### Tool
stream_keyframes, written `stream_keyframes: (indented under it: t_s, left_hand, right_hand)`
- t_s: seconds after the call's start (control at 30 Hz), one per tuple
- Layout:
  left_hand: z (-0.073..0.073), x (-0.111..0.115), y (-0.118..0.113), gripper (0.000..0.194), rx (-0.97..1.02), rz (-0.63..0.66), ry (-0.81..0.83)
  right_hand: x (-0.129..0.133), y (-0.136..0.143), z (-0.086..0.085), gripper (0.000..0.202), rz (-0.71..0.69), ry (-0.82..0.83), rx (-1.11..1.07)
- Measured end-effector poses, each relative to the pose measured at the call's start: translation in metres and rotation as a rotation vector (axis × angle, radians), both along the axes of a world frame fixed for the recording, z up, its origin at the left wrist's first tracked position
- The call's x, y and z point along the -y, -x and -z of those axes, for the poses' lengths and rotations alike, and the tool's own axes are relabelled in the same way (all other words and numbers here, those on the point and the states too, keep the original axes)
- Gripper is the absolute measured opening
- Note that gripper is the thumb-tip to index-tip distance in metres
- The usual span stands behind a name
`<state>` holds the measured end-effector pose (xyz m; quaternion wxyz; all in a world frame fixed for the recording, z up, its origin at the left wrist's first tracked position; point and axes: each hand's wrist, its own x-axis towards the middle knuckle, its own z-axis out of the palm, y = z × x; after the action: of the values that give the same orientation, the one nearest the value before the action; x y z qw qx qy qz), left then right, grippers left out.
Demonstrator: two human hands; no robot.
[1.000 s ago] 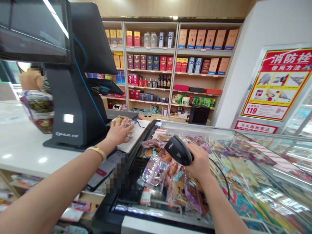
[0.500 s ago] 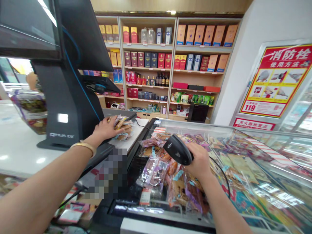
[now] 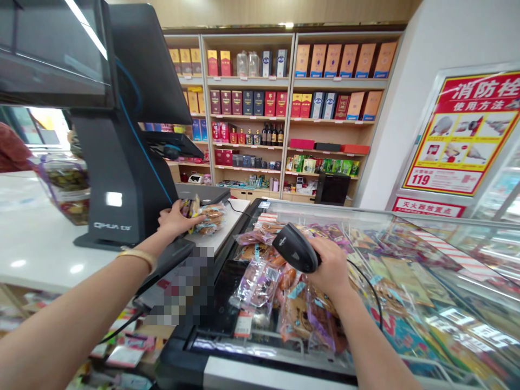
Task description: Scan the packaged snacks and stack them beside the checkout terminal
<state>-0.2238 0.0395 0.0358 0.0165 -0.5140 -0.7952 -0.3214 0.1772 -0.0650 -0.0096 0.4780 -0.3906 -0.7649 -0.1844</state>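
My right hand point(image 3: 331, 265) is wrapped round the handle of a black barcode scanner point(image 3: 296, 248), its head tilted to the left above the freezer glass. Beneath the scanner lies a heap of clear-wrapped snack packets point(image 3: 257, 287), with purple edges and blue labels. My left hand point(image 3: 176, 221), a bangle on its wrist, is closed over more snack packets point(image 3: 212, 218) on the white counter, beside the base of the checkout terminal point(image 3: 134, 179). Its thumb stretches along the near side of the packets. The other fingertips are partly hidden behind them.
The glass-topped freezer point(image 3: 430, 260) fills the right side. A jar of dark food point(image 3: 67, 187) stands on the counter point(image 3: 36, 238) at left. Shelves of boxes and bottles point(image 3: 247, 103) line the back wall. The scanner's cable point(image 3: 376, 292) hangs by my right forearm.
My left hand has shifted slightly and its fingers have curled more around the packets. The view has moved a little. My right hand and the scanner stay nearly still.
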Motion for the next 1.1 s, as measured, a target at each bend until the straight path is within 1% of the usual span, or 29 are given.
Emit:
stream_keyframes:
  t_s: [0.07,0.13,0.27,0.33,0.4,0.47,0.57,0.63,0.67,0.7,0.77,0.8,0.83,0.87,0.9,1.0,1.03,1.1]
  left_hand:
    - [-0.001,0.003,0.000,0.098,-0.075,0.066,0.017]
    - [0.000,0.006,-0.001,0.105,-0.133,0.100,0.053]
    - [0.003,0.010,-0.002,0.126,-0.200,0.105,0.177]
    - [0.006,0.013,-0.003,0.133,-0.231,0.115,0.226]
    - [0.009,0.015,-0.004,0.138,-0.249,0.130,0.255]
    - [0.012,0.017,-0.005,0.137,-0.254,0.138,0.262]
    - [0.011,0.020,-0.010,0.131,-0.260,0.103,0.196]
    - [0.009,0.023,-0.019,0.118,-0.302,0.087,0.065]
    - [0.008,0.026,-0.026,0.109,-0.332,0.105,-0.020]
    - [0.008,0.029,-0.034,0.098,-0.361,0.155,-0.106]
    - [0.010,0.035,-0.057,0.073,-0.385,0.336,-0.227]
    - [0.012,0.037,-0.069,0.063,-0.369,0.451,-0.243]
    - [0.016,0.039,-0.082,0.054,-0.336,0.552,-0.223]
    - [0.020,0.039,-0.095,0.049,-0.286,0.600,-0.187]
    - [0.024,0.038,-0.107,0.050,-0.203,0.600,-0.137]
    - [0.036,0.028,-0.133,0.053,0.165,0.437,0.009]
    - [0.040,0.023,-0.137,0.050,0.262,0.386,0.027]
    - [0.047,0.013,-0.143,0.042,0.372,0.333,0.011]
  right_hand:
    - [0.000,0.000,0.000,0.017,-0.001,0.001,-0.001]
    - [-0.001,0.000,0.001,0.017,0.000,0.008,0.001]
    - [0.000,0.001,0.001,0.018,0.004,0.007,-0.011]
    - [0.000,0.002,0.001,0.018,0.005,0.007,-0.019]
    - [0.000,0.002,0.000,0.018,0.005,0.010,-0.017]
    - [0.000,0.002,-0.001,0.018,0.002,0.009,-0.012]
    - [0.000,0.002,-0.002,0.019,-0.004,0.002,-0.012]
    - [0.000,0.002,-0.002,0.018,-0.001,-0.003,-0.019]
    - [0.000,0.002,-0.002,0.017,0.000,-0.003,-0.021]
    - [0.000,0.003,-0.002,0.017,0.001,0.000,-0.020]
    - [0.001,0.003,-0.001,0.018,0.005,0.013,-0.015]
    - [0.001,0.003,-0.001,0.018,0.008,0.018,-0.013]
    - [0.001,0.003,-0.001,0.018,0.010,0.021,-0.013]
    - [0.001,0.003,-0.001,0.018,0.012,0.022,-0.015]
    - [0.001,0.003,-0.001,0.018,0.011,0.021,-0.019]
    - [0.001,0.004,-0.001,0.015,0.002,0.017,-0.027]
    - [0.001,0.004,-0.001,0.014,-0.001,0.020,-0.025]
    - [0.001,0.004,-0.001,0.015,-0.008,0.025,-0.020]
